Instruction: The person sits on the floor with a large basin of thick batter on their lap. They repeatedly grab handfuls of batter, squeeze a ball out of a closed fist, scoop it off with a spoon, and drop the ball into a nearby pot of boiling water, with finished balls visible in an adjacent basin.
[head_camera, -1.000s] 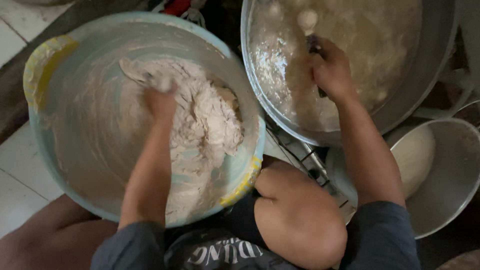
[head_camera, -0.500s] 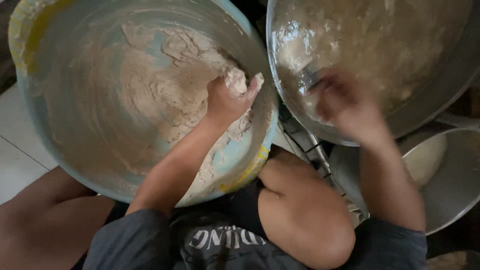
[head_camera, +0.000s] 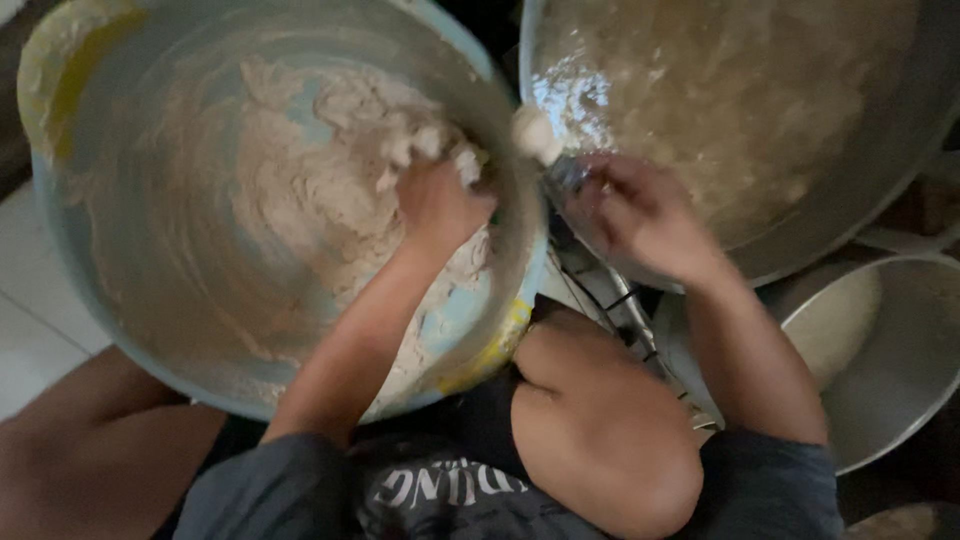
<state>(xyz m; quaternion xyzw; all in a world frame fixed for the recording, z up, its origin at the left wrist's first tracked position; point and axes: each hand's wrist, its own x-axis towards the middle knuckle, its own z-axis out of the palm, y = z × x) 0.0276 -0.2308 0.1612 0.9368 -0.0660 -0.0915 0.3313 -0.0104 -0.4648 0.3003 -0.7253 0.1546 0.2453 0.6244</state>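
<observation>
My left hand (head_camera: 436, 205) is inside a large light-blue basin (head_camera: 130, 300), near its right wall, fingers closed on a lump of pale sticky dough (head_camera: 330, 190) that coats the basin's bottom. My right hand (head_camera: 632, 215) is over the near left edge of a wide metal pan (head_camera: 860, 200) filled with shiny brownish liquid. It grips a metal spoon (head_camera: 566, 174). A small ball of dough (head_camera: 535, 133) sits at the spoon's tip, right between the basin's rim and the pan's rim.
A smaller metal bowl (head_camera: 900, 350) stands at the lower right, partly under the pan. My bare knees (head_camera: 600, 440) are below the basin and pan. A wire rack (head_camera: 610, 300) shows between them. Pale floor tiles (head_camera: 30, 330) lie at the left.
My left hand moved from the basin's middle to its right wall and closed on dough. My right hand drew back from the pan's middle to its near left edge with the spoon.
</observation>
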